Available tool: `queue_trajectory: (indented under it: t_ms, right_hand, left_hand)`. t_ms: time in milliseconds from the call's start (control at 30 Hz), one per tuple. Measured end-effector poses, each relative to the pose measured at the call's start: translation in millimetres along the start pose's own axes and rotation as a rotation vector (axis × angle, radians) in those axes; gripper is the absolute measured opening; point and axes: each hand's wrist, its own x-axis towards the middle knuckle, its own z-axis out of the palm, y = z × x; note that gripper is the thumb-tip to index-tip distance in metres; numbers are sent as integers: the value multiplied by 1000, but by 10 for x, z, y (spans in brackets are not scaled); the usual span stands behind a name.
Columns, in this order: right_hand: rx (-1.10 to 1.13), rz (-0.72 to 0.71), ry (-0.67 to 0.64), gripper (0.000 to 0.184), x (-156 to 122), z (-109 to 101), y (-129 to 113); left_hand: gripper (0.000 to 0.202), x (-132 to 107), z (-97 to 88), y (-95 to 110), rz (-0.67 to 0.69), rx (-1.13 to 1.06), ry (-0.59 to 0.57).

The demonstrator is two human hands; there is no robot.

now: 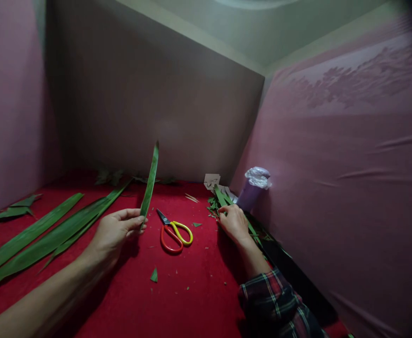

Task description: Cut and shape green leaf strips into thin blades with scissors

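Observation:
My left hand (123,224) pinches the lower end of a long green leaf strip (150,183), which stands nearly upright with its tip up. At the right, my right hand (234,223) is over a heap of leaf scraps (214,204), fingers bent down and drawn together. Whatever sits between those fingertips is hidden. Between both hands lies a pair of scissors (172,234) with one red and one yellow handle, its blades pointing up and left.
Long green leaves (50,234) cover the left side of the red cloth (191,300). Thin wooden sticks (191,198) and a white paper card (212,181) lie farther back. A purple container (251,195) topped with clear plastic stands by the pink right wall (350,188).

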Motion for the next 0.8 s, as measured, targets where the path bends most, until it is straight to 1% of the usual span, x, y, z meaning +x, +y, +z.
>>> queue_trajectory:
  t_ms: [133,233,267,300,333,433,533,667,733,800]
  right_hand:
    - [-78,12,-36,22,-32,66,-12]
    - [-102,-5,-66,24,-86,102,-99]
    - [-104,-20,-73,24,-111,112,-140]
    - [-103,-36,-80,24,-137,121,-185]
    - [-99,-52,-85,23,-164,129,-229]
    - [-78,-91,-94,22,-238,141,-335]
    - [-55,-117,-87,26,-288,147,-381]
    - [-38,-126,-81,29,-324,169,-390]
    - [-35,-111,-78,29,-333,178,-394]
    - [-31,-94,-79,28,-337,178,-400]
  left_hand:
    - [18,3,-7,-9,-6,-4,11]
    - [19,29,-26,-36,-13,-13,29]
    - [19,43,-35,-48,-15,-19,33]
    - [21,58,-44,-61,-45,-21,15]
    - [21,72,-53,-73,-34,-24,13]
    - [20,96,-69,-95,-36,-20,52]
    - [20,98,-72,-99,-73,-5,46]
    - [22,103,-86,-109,-101,9,70]
    - [24,113,-105,-118,-113,30,57]
    - [28,128,-127,-124,-147,48,2]
